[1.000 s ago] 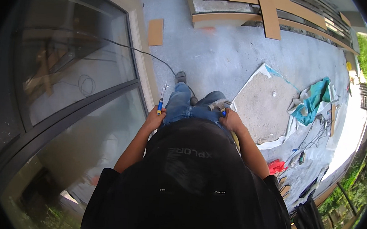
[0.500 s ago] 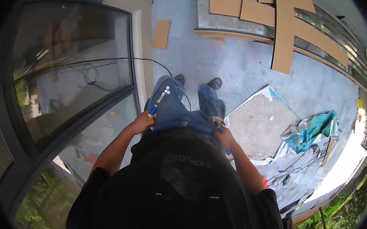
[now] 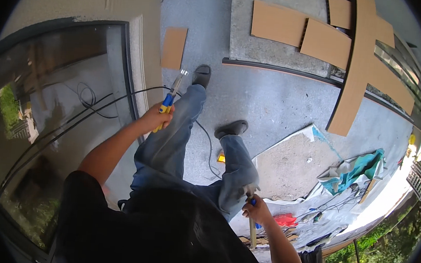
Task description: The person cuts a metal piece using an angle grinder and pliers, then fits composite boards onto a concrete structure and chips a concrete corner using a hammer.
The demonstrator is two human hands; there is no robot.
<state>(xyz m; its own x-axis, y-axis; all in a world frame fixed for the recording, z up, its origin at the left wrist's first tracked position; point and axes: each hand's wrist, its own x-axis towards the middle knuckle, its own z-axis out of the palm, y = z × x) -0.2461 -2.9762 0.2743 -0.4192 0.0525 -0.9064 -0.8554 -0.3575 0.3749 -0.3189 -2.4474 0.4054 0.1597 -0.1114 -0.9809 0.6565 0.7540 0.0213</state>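
Note:
My left hand [image 3: 151, 120] is closed round a hand tool with a blue and yellow handle [image 3: 166, 102]. Its bright metal shaft points up and away from me, over the floor beside my left leg. My right hand [image 3: 259, 211] is down by my right knee, closed on a blue-handled tool with a grey metal head [image 3: 250, 189]. The fingers and the angle hide much of this tool, so its exact kind cannot be made out. Both tools are held apart from any other object except perhaps my jeans [image 3: 237, 170], close to the right one.
A window with a dark frame [image 3: 131, 71] stands on the left. A black cable [image 3: 149, 90] crosses by my left leg. Brown boards [image 3: 356, 69] lie across a raised slab ahead, another board [image 3: 174, 48] by the wall. A teal sheet [image 3: 358, 170] lies rightward, beside a cement-coloured patch [image 3: 292, 162].
I have stepped ahead, my legs now staggered. The left tool has swung outward and up from my thigh; the right hand has gone lower in view. The boards appear shifted as the view turned.

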